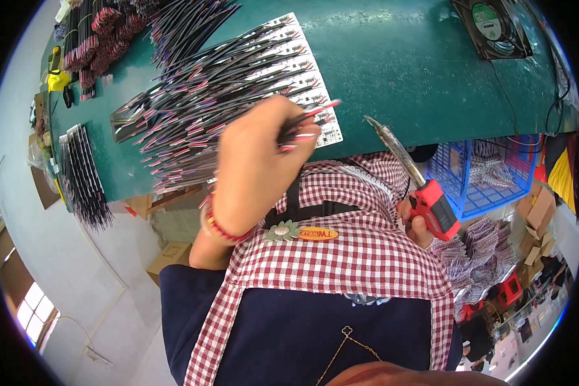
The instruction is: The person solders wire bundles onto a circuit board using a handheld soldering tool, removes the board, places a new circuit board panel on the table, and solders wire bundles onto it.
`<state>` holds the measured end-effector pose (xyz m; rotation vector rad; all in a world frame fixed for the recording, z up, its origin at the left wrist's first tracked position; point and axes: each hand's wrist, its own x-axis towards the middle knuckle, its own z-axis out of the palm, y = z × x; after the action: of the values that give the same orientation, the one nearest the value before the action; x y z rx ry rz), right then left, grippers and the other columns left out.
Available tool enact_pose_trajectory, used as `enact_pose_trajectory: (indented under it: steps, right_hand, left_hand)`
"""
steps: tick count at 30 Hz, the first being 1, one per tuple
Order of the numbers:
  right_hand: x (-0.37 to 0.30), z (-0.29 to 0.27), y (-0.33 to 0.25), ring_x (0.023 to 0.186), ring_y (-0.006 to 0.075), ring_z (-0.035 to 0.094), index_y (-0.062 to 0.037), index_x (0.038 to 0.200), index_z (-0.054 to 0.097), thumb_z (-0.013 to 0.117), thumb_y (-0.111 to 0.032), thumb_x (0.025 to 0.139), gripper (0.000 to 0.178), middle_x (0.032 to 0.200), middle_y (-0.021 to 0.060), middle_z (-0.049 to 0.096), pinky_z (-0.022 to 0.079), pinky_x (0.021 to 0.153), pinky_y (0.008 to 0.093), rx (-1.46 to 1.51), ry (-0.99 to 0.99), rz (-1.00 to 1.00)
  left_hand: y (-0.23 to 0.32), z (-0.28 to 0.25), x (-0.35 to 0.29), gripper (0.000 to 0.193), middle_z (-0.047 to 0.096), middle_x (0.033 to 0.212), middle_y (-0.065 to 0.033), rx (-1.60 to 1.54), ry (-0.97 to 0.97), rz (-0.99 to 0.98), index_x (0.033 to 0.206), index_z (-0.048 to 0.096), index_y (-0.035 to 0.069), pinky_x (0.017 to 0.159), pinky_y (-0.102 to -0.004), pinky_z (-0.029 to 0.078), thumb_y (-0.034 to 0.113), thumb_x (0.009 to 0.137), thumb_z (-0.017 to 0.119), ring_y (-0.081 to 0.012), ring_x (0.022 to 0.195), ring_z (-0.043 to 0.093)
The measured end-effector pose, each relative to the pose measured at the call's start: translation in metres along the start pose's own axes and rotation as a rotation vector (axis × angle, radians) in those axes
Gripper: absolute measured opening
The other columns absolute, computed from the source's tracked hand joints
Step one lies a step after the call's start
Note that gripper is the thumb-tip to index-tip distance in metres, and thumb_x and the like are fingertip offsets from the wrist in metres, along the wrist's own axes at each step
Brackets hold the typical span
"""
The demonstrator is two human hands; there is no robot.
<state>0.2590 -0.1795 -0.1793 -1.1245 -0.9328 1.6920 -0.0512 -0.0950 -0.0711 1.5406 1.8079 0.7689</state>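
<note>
My left hand is closed on a few black wires with red and white stripped ends poking out. It hovers over the near end of a white circuit board panel. Many black wires run from the panel's rows off to the left, their red and white ends spread over the table. Down by the apron, my right hand grips a soldering iron by its red and black handle. The iron's tip points up and left, apart from the panel.
Bundled wires lie on the green table at far left, with finished strips over its left edge. A dark flat object lies beside the wires. A fan stands far right; a blue crate sits below the right edge.
</note>
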Motion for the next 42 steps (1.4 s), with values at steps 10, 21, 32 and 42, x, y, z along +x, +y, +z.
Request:
enact_pose_trajectory:
  steps: [10, 21, 32, 42]
  right_hand:
    - [-0.008, -0.011, 0.009, 0.058, 0.0106, 0.050, 0.0006, 0.083, 0.059, 0.075, -0.033, 0.075, 0.038, 0.069, 0.0036, 0.055, 0.039, 0.052, 0.0247, -0.151, -0.072, 0.055]
    - [-0.005, -0.002, 0.006, 0.059, 0.0138, 0.054, 0.0002, 0.079, 0.061, 0.073, -0.031, 0.078, 0.033, 0.071, 0.0051, 0.058, 0.040, 0.054, 0.0263, -0.201, -0.076, 0.052]
    - [-0.007, -0.002, 0.009, 0.059, 0.0136, 0.053, 0.0004, 0.079, 0.061, 0.073, -0.034, 0.077, 0.037, 0.070, 0.0050, 0.057, 0.039, 0.053, 0.0265, -0.104, -0.056, 0.060]
    - [-0.010, -0.012, 0.016, 0.059, 0.0149, 0.053, -0.0006, 0.076, 0.061, 0.072, -0.033, 0.076, 0.034, 0.069, 0.0050, 0.056, 0.040, 0.054, 0.0282, -0.276, -0.103, 0.115]
  left_hand:
    - [-0.023, 0.033, -0.003, 0.014, 0.063, 0.074, -0.0169, 0.127, -0.064, -0.059, 0.082, 0.060, -0.003, 0.059, -0.0333, 0.048, 0.002, 0.073, 0.070, -0.0307, 0.064, 0.063]
    - [-0.028, 0.048, -0.010, 0.017, 0.063, 0.074, -0.0144, 0.200, -0.062, -0.040, 0.079, 0.060, 0.002, 0.059, -0.0408, 0.048, 0.009, 0.069, 0.073, -0.0332, 0.067, 0.063]
    - [-0.005, 0.021, -0.008, 0.014, 0.060, 0.068, -0.0179, 0.304, -0.072, 0.051, 0.084, 0.061, -0.002, 0.055, -0.0392, 0.043, 0.009, 0.078, 0.067, -0.0348, 0.060, 0.059]
    - [-0.026, 0.046, -0.003, 0.017, 0.062, 0.065, -0.0196, 0.226, -0.116, -0.078, 0.076, 0.060, 0.000, 0.057, -0.0430, 0.048, 0.011, 0.073, 0.072, -0.0365, 0.060, 0.062]
